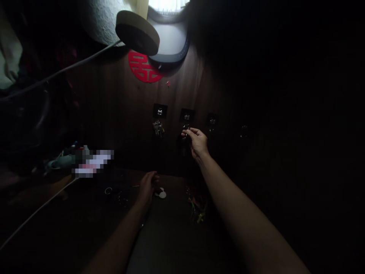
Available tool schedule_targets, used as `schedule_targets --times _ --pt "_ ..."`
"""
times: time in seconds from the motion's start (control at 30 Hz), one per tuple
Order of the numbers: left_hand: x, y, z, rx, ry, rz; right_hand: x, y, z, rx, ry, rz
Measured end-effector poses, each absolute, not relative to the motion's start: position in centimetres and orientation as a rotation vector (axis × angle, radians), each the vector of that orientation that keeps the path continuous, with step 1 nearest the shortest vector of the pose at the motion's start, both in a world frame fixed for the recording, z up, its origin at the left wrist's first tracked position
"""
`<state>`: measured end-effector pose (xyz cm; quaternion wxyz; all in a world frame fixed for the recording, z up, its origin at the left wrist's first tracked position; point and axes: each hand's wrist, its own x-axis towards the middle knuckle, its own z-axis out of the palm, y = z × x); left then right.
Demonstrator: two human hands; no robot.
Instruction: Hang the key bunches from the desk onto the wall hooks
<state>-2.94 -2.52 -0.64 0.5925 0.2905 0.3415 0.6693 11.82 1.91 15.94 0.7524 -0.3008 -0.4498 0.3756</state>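
Far left, well out from the left grip (146, 188): teal item (61, 163), then a pixelated pale patch (94, 164). Nearer, just left of that grip, thin ring (105, 191) on the dark table (155, 232). Left grip is low, fingers loosely curled; can't tell if it touches the table or holds anything. Just right of it, white disc (162, 195). Keys (157, 128) hang under a hook plate (160, 110), left of the right grip (199, 141). Right grip: thumb and fingertips pinch a small metal item (184, 137) just below the middle plate (187, 115); too dark to tell if it's on the hook. Below right grip, tangled bunch (197, 202) on the table. Up and right of it, another plate (212, 118), dim.

Risks, my judgement: fingertip-only pinch could slip, dropping the item toward the bunch; poor light could cause a snag on the hook; left grip could nudge the disc, being so close.
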Motion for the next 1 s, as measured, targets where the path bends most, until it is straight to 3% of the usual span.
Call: schedule_targets --times 0.57,1.0 --pt "-3.1 -2.2 -0.5 0.539 0.774 1.624 11.2 2.6 15.9 -0.855 -0.933 0.831" --pt "-3.2 -1.8 -0.6 0.581 0.833 1.634 12.8 1.8 10.0 -1.002 -0.894 0.982"
